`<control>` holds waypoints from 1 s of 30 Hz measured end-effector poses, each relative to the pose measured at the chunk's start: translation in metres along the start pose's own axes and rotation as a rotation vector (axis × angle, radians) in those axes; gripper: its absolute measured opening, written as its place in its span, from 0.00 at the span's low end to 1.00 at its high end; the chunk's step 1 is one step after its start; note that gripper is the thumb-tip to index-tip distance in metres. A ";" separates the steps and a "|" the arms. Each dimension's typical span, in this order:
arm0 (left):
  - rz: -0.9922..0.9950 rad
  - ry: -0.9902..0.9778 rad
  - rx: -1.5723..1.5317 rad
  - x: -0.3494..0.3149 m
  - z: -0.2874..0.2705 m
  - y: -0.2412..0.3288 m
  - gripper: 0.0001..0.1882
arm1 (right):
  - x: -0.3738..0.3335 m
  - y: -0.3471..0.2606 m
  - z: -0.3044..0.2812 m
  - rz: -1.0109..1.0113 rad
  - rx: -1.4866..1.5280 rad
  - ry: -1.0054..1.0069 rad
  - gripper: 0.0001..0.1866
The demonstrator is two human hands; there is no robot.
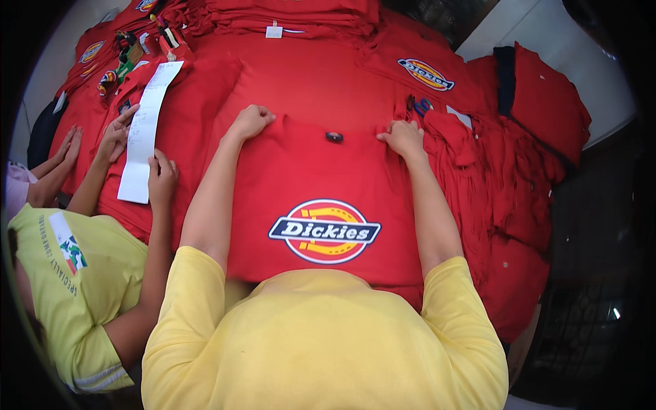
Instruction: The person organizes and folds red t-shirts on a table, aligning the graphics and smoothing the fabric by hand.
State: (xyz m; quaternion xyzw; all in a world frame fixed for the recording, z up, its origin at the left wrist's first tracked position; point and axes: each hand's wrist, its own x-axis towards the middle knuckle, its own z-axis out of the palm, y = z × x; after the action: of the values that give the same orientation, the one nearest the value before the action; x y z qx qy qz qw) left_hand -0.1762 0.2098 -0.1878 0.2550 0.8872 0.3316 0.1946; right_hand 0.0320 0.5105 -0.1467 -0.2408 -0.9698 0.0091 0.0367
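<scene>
A red T-shirt (307, 171) with a printed oval emblem lies spread in front of me, its lower part close to my body. My left hand (253, 121) pinches its far left corner. At the far right corner, the fingers of my right hand (403, 139) are closed on the same fabric. Between the hands, near the far edge, a small dark tag or label (334, 137) sits on the cloth. Just beyond my right hand lie blue-handled scissors (423, 106).
Red garments (287, 75) cover the table, with folded stacks (294, 14) at the back and a pile (547, 102) at the right. On my left, a person in a yellow-green shirt (89, 266) holds a long paper strip (145, 137). Another person's hands (68, 147) rest farther left.
</scene>
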 end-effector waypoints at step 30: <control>0.341 0.553 0.246 0.014 0.024 -0.015 0.13 | 0.051 0.032 0.054 -0.323 0.271 0.326 0.15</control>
State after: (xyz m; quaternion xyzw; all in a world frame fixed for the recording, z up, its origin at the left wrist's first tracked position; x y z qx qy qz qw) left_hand -0.1801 0.2200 -0.2176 0.3218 0.8842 0.3067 -0.1434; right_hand -0.0024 0.5625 -0.1979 -0.0740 -0.9669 0.0941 0.2255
